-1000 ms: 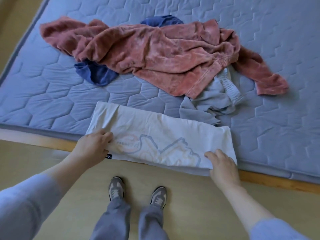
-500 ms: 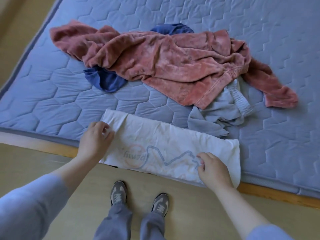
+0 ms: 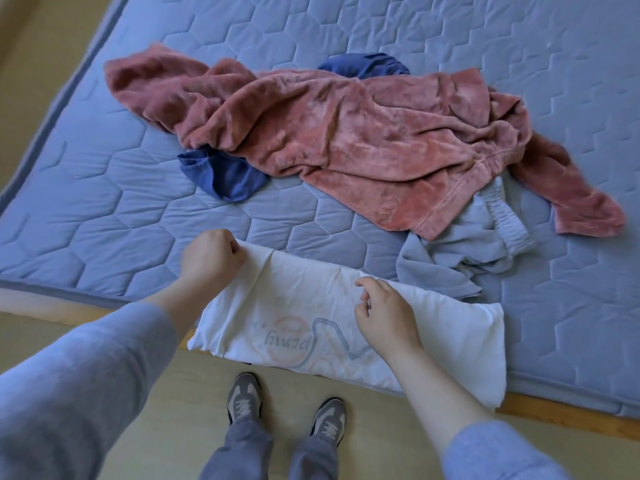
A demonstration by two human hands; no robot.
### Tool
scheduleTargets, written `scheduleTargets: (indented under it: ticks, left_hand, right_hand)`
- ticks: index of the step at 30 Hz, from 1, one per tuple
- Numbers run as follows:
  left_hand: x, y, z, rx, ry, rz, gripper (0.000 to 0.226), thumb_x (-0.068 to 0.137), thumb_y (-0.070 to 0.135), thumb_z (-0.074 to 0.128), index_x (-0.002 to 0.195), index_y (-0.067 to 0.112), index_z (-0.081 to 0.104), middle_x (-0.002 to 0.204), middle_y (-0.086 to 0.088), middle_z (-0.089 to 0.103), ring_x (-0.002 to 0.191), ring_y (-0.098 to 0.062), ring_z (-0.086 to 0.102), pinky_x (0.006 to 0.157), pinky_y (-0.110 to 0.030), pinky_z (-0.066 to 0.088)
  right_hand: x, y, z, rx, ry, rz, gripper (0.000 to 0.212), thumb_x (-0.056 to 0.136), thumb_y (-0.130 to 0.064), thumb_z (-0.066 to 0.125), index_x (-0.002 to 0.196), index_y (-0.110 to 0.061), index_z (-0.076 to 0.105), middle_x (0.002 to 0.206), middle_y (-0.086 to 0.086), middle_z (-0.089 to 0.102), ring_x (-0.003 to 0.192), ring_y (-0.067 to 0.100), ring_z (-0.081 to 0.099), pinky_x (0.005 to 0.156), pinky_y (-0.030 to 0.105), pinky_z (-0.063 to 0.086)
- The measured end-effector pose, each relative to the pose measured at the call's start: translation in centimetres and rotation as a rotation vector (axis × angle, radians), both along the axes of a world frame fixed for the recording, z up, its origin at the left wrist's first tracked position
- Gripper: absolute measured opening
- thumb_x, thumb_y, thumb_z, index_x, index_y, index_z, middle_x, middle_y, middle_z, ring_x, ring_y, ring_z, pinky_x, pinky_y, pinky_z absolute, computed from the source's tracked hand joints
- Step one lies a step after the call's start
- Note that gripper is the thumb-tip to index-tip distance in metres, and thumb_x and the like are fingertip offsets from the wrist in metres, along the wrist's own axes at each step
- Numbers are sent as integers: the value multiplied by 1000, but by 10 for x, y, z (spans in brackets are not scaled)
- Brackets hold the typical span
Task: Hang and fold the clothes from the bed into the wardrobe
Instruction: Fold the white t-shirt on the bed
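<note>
A white printed T-shirt (image 3: 457, 341), folded into a long strip, lies along the near edge of the blue quilted mattress (image 3: 104, 188). My left hand (image 3: 209, 259) grips its far left corner with curled fingers. My right hand (image 3: 384, 315) rests near the strip's middle, fingers curled and pinching the cloth at its far edge. Behind it lies a rumpled pink fleece garment (image 3: 346, 133), spread over a dark blue garment (image 3: 225, 174). A grey garment with an elastic waistband (image 3: 460, 251) sits crumpled just right of the pink one's hem.
The mattress rests on a wooden bed frame (image 3: 568, 419) whose edge shows at the lower right. My feet in grey sneakers (image 3: 244, 398) stand on the light wooden floor right by the bed. The wardrobe is not in view.
My left hand moved from the strip's near left edge up to its far left corner. My right hand travelled from the right end leftward to the strip's middle. The view shifted closer to the bed.
</note>
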State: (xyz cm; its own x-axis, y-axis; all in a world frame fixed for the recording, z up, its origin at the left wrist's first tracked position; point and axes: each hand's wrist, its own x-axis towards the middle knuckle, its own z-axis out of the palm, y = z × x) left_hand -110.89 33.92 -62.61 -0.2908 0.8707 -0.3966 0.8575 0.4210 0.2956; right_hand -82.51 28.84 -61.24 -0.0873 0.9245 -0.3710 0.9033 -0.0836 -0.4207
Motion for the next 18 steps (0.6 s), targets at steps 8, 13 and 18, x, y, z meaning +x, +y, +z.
scheduleTargets:
  ticks: [8,13,18]
  left_hand:
    - [-4,10,-8,-102,-45,-14,21,82,20,59,70,2,61,75,-15,61,65,-27,50,51,-31,31]
    - [-9,20,-5,-48,-167,157,16,81,23,62,69,13,60,69,-2,57,63,-22,53,49,-28,33]
    - [-46,26,-5,-26,-160,283,34,81,18,59,51,14,44,51,-3,48,53,-21,45,48,-29,28]
  right_hand:
    - [-7,5,-3,-42,-22,-28,39,85,-8,51,123,-16,60,101,-1,61,96,20,58,82,32,47]
    - [-10,7,-7,-57,-33,-36,40,86,-9,52,124,-16,59,103,-1,62,98,20,57,84,32,47]
    - [-1,6,-11,-163,-114,-60,44,86,-9,50,128,-19,56,112,2,60,104,22,57,84,33,48]
